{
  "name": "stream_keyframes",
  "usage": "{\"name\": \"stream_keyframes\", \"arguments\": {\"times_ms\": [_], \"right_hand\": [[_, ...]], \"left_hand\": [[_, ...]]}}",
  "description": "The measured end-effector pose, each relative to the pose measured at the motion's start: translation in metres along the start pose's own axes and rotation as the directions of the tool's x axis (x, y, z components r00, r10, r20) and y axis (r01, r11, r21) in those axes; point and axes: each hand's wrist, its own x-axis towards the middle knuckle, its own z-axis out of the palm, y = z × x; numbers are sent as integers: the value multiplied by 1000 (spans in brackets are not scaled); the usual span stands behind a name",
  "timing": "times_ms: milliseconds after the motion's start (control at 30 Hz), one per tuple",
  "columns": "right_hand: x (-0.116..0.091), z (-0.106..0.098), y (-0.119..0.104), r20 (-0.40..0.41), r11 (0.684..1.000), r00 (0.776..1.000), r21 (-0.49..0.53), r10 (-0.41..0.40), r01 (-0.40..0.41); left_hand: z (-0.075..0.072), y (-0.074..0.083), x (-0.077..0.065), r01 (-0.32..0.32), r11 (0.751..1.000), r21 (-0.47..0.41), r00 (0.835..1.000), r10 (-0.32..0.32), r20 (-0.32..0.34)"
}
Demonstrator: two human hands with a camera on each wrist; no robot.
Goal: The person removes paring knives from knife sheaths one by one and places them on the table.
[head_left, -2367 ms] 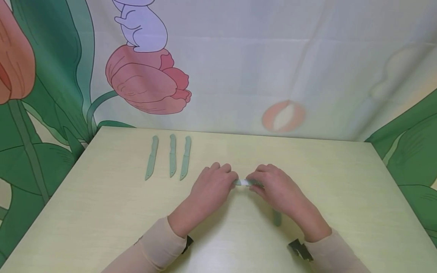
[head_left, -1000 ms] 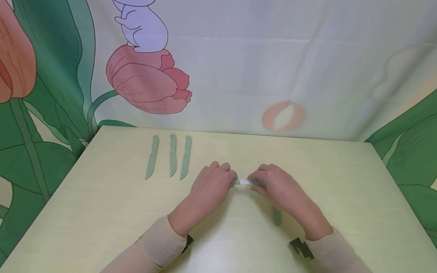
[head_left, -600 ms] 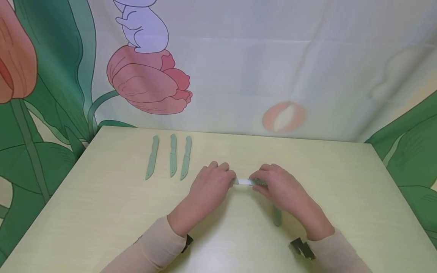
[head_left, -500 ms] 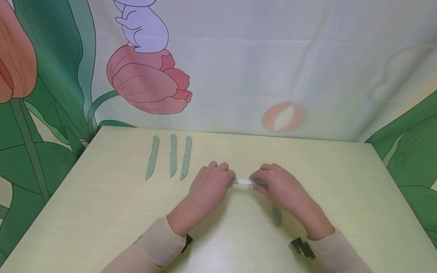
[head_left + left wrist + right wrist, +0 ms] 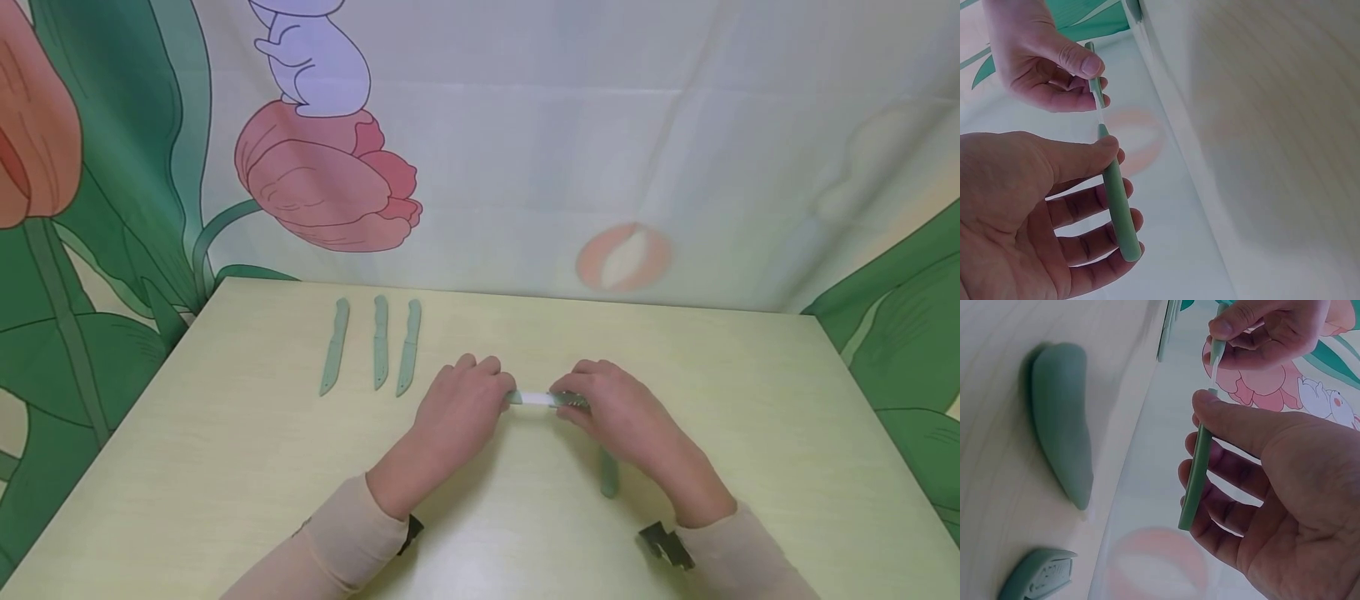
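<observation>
Left fingers [image 5: 1079, 208] gripping green knife [image 5: 1120, 206], right fingers [image 5: 1237, 469] gripping it too, white blade [image 5: 536, 399] between

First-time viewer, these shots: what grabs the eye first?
Probably the knife at the centre of the head view, its white section bare between the left hand and right hand, each gripping a green end. Next, the rabbit on a pink tulip, printed on the backdrop at upper left. Then three green knives side by side on the table, toward its far left.
</observation>
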Motion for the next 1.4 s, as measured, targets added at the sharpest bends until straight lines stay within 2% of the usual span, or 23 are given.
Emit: {"name": "stream_keyframes", "arguments": {"times_ms": [700, 1000, 1400], "right_hand": [[-1, -3, 5, 11, 1000, 1000, 10, 20, -20], [-1, -5, 8, 19, 999, 999, 4, 34, -34], [-2, -8, 11, 31, 999, 998, -12, 46, -46]], "left_hand": [[0, -3, -1, 10, 1000, -6, 1000, -10, -11], [-3, -4, 1, 32, 999, 14, 999, -32, 15], [-6, -6, 1, 54, 998, -10, 998, -54, 26]]}}
